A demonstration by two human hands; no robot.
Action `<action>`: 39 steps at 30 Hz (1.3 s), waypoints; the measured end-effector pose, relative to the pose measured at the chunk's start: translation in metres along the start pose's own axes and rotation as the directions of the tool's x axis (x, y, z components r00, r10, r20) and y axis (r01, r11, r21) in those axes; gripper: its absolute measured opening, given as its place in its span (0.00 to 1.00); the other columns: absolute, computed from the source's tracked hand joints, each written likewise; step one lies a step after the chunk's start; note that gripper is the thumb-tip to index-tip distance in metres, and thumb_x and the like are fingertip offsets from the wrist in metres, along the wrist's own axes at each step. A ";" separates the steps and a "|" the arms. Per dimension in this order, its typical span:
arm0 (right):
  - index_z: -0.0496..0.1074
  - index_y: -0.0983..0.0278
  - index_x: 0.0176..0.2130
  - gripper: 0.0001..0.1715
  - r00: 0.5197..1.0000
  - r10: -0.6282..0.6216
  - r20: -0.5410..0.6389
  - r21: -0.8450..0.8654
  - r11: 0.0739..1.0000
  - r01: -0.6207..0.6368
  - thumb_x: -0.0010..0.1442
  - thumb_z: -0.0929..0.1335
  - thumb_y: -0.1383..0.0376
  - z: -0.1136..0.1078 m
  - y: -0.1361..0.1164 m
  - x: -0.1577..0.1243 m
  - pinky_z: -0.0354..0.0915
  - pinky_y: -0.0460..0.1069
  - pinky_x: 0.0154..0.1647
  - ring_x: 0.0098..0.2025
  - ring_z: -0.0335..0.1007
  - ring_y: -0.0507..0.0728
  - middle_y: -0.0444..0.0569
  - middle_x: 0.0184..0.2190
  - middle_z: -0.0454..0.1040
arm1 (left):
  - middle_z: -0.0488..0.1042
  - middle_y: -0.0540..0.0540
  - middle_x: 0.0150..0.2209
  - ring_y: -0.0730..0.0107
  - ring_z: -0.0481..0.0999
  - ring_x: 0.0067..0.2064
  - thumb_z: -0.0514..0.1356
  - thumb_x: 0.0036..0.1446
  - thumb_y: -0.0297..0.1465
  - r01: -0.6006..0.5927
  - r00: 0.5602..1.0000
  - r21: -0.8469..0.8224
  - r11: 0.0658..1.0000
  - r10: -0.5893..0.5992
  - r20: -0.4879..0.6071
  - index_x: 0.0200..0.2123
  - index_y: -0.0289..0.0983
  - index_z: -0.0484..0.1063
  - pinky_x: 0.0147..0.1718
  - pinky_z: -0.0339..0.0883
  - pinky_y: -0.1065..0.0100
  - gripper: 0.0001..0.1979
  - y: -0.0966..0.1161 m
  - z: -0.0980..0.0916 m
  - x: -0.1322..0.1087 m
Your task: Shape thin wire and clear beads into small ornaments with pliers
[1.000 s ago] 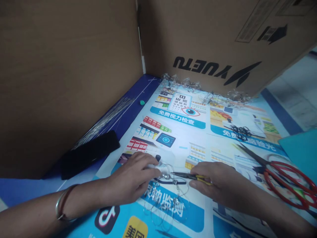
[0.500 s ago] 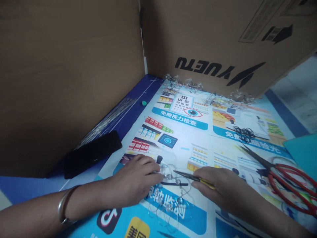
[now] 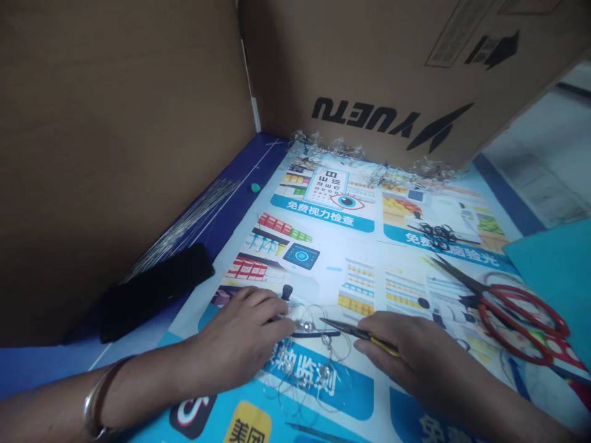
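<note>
A looped chain of thin wire with clear beads (image 3: 325, 371) lies on the printed sheet between my hands. My left hand (image 3: 247, 335), a metal bangle (image 3: 93, 403) on its wrist, pinches the upper left end of this wirework between thumb and fingers. Fine-tipped pliers with yellow handles (image 3: 351, 330) are held in my right hand (image 3: 399, 344). Their dark tips point left, close beside the upper beads; whether they touch the wire cannot be made out.
Red-handled scissors (image 3: 489, 295) lie at the right, near black loops (image 3: 438, 235). A black phone-like slab (image 3: 157, 292) and straight wires (image 3: 187, 224) are at the left. Cardboard walls (image 3: 360, 55) stand behind, with beaded wire pieces (image 3: 339, 147) along their foot.
The view has shifted, so the table items appear slightly farther left. Both hands keep nearly the same pose, and the plier tips still point at the beads.
</note>
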State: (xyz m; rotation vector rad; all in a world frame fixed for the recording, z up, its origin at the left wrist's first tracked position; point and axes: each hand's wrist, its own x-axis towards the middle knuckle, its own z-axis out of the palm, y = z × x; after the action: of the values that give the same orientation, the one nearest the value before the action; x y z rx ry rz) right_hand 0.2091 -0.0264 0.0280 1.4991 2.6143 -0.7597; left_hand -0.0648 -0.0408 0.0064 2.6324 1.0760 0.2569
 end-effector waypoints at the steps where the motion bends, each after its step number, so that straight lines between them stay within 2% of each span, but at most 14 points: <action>1: 0.72 0.58 0.34 0.13 1.000 0.000 0.001 0.001 1.000 0.000 0.60 0.60 0.59 0.000 -0.001 -0.001 0.62 0.48 0.29 0.32 0.71 0.56 0.47 0.30 0.74 | 0.69 0.47 0.45 0.60 0.63 0.47 0.53 0.51 0.20 0.001 1.000 0.000 1.000 -0.001 0.001 0.44 0.41 0.68 0.43 0.56 0.60 0.18 0.000 0.001 0.000; 7: 0.71 0.59 0.36 0.14 1.000 0.003 0.000 -0.026 1.000 -0.003 0.62 0.58 0.59 0.002 -0.004 0.000 0.62 0.48 0.31 0.33 0.70 0.56 0.48 0.32 0.74 | 0.68 0.46 0.45 0.59 0.62 0.47 0.52 0.53 0.20 0.007 1.000 -0.008 1.000 -0.007 0.004 0.44 0.41 0.67 0.44 0.56 0.58 0.16 0.000 0.002 0.000; 14: 0.71 0.61 0.39 0.16 0.993 -0.050 -0.102 -0.156 0.987 0.034 0.62 0.58 0.58 0.012 -0.002 0.006 0.66 0.52 0.34 0.37 0.71 0.59 0.50 0.36 0.75 | 0.67 0.45 0.39 0.62 0.64 0.41 0.52 0.55 0.23 0.062 0.998 -0.010 0.998 -0.062 -0.029 0.40 0.40 0.69 0.38 0.59 0.61 0.11 0.003 -0.001 -0.002; 18: 0.71 0.62 0.41 0.15 0.995 -0.050 -0.082 -0.206 0.978 0.033 0.63 0.59 0.60 0.009 -0.007 0.017 0.66 0.52 0.35 0.38 0.71 0.59 0.51 0.36 0.75 | 0.68 0.44 0.48 0.59 0.63 0.49 0.52 0.56 0.22 0.003 0.994 0.031 1.000 0.000 -0.109 0.40 0.37 0.69 0.47 0.56 0.57 0.10 0.005 -0.001 -0.002; 20: 0.70 0.63 0.42 0.15 0.995 -0.066 -0.071 -0.223 0.974 0.049 0.63 0.59 0.61 0.007 -0.010 0.022 0.66 0.52 0.36 0.39 0.71 0.59 0.51 0.36 0.74 | 0.67 0.45 0.53 0.60 0.61 0.54 0.52 0.56 0.22 -0.047 0.993 0.044 0.998 0.051 -0.110 0.41 0.37 0.68 0.52 0.51 0.57 0.11 0.006 0.000 -0.003; 23: 0.70 0.64 0.42 0.15 0.993 -0.089 -0.082 -0.229 0.971 0.068 0.63 0.60 0.60 0.006 -0.011 0.025 0.66 0.52 0.36 0.38 0.71 0.59 0.52 0.35 0.74 | 0.68 0.47 0.53 0.64 0.61 0.57 0.53 0.56 0.23 -0.087 0.990 0.052 0.995 0.093 -0.111 0.43 0.37 0.67 0.55 0.47 0.59 0.12 0.005 0.004 -0.003; 29: 0.70 0.61 0.42 0.16 0.994 -0.072 -0.078 -0.118 0.991 0.062 0.62 0.60 0.57 0.000 0.004 0.015 0.66 0.54 0.38 0.40 0.70 0.60 0.50 0.37 0.73 | 0.70 0.48 0.52 0.65 0.62 0.56 0.55 0.55 0.24 -0.098 0.987 0.084 0.992 0.107 -0.119 0.43 0.37 0.68 0.56 0.46 0.59 0.12 0.003 0.008 -0.004; 34: 0.71 0.59 0.43 0.18 0.999 -0.008 -0.053 -0.142 0.990 0.000 0.61 0.59 0.54 -0.010 0.024 -0.001 0.65 0.57 0.39 0.41 0.70 0.62 0.51 0.41 0.74 | 0.70 0.46 0.51 0.63 0.63 0.55 0.56 0.54 0.25 -0.103 0.987 0.110 0.989 0.115 -0.115 0.43 0.37 0.68 0.56 0.46 0.58 0.12 0.002 0.009 -0.005; 39: 0.71 0.58 0.41 0.18 0.999 0.032 0.028 -0.145 0.989 -0.028 0.60 0.59 0.52 -0.016 0.027 -0.005 0.65 0.56 0.37 0.38 0.71 0.62 0.48 0.38 0.75 | 0.70 0.48 0.51 0.64 0.63 0.55 0.56 0.55 0.26 -0.093 0.987 0.098 0.991 0.104 -0.119 0.44 0.38 0.68 0.56 0.46 0.59 0.12 0.002 0.009 -0.005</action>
State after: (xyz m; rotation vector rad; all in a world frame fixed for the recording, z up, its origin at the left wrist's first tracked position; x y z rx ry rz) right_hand 0.2374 -0.0117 0.0328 1.4721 2.5572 -0.5715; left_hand -0.0645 -0.0476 -0.0020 2.7885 1.0196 0.4067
